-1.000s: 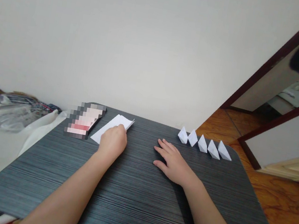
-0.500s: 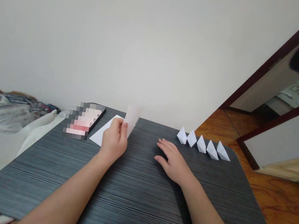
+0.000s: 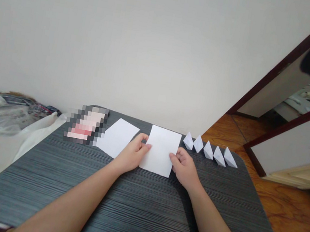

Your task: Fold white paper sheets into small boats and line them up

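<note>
Between my two hands is a white rectangular sheet of paper, its long sides running away from me. My left hand pinches its left edge, thumb on top and fingers behind. On the opposite edge my right hand is closed in the same kind of pinch. More white paper lies flat on the dark table, just left of my left hand; whether it is one sheet or a stack I cannot tell. Several small folded paper boats stand in a row beyond my right hand.
A blurred-out flat object, pinkish with a dark edge, lies at the table's back left. The dark wood-grain table meets a pale wall. Plastic-covered bundles crowd the left side; a doorway and wooden floor are at right.
My left hand has brought the sheet rightward from beside the other paper, turning it to face me. My right hand, open before, has closed on the sheet's right edge.
</note>
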Action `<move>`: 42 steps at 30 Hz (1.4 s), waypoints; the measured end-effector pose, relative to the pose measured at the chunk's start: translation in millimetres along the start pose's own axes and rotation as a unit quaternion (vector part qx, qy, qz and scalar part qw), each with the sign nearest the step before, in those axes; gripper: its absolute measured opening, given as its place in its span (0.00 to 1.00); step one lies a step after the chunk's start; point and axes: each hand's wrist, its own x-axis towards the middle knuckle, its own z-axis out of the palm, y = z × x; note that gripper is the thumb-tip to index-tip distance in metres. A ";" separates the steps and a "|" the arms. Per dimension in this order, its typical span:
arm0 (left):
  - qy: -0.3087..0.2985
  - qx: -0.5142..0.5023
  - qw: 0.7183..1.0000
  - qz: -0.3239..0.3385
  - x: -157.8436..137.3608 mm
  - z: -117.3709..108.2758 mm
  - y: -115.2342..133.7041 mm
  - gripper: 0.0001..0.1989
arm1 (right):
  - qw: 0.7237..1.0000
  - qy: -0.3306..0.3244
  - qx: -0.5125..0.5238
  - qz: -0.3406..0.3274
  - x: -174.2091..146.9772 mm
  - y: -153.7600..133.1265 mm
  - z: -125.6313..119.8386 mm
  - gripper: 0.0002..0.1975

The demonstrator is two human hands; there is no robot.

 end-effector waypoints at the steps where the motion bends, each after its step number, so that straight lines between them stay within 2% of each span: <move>1: -0.005 0.011 1.000 0.002 -0.3 -0.2 0.1 0.13 | 1.000 -0.001 0.005 0.003 -0.1 -0.3 -0.2 0.09; 5: -0.026 0.014 0.999 0.015 -0.6 0.1 2.6 0.14 | 1.000 -0.005 0.008 0.009 -0.6 -2.1 -2.8 0.12; 10: -0.050 -0.060 0.996 0.038 1.1 -0.9 3.3 0.11 | 0.998 0.058 -0.013 -0.032 0.1 3.7 -8.8 0.09; 16: -0.067 -0.118 0.991 0.017 2.6 -4.3 -2.1 0.10 | 0.996 0.071 -0.037 -0.042 0.6 11.1 -13.2 0.08; 20: -0.048 -0.030 0.998 0.038 0.7 -2.9 1.2 0.08 | 0.997 0.056 -0.041 -0.044 -0.1 6.8 -10.5 0.08; 23: -0.027 0.028 0.998 0.056 -0.2 -0.3 2.1 0.08 | 0.998 0.051 0.001 -0.043 -0.8 -0.1 -6.4 0.09; 26: -0.018 0.028 0.997 0.066 -1.1 2.0 2.0 0.09 | 0.996 0.045 0.071 -0.028 -1.5 -6.4 -3.7 0.17; 29: -0.049 -0.004 0.997 0.058 -3.1 3.7 4.6 0.13 | 1.000 0.008 0.008 -0.022 -1.6 -8.4 -3.0 0.21; 33: -0.068 -0.060 0.994 0.055 -5.0 5.6 9.8 0.20 | 0.992 0.009 -0.122 -0.033 -0.8 -5.0 -3.6 0.12; 36: -0.053 -0.078 0.995 0.041 -3.3 5.8 8.6 0.24 | 0.991 0.049 -0.115 -0.036 0.2 -1.6 -6.1 0.13; 40: -0.112 -0.060 0.992 -0.020 0.9 4.3 0.5 0.16 | 0.992 0.094 -0.078 -0.024 1.4 1.1 -9.2 0.15; 42: -0.103 -0.056 0.993 -0.027 2.7 3.2 -2.8 0.14 | 0.993 0.091 -0.072 -0.027 1.7 1.7 -8.6 0.15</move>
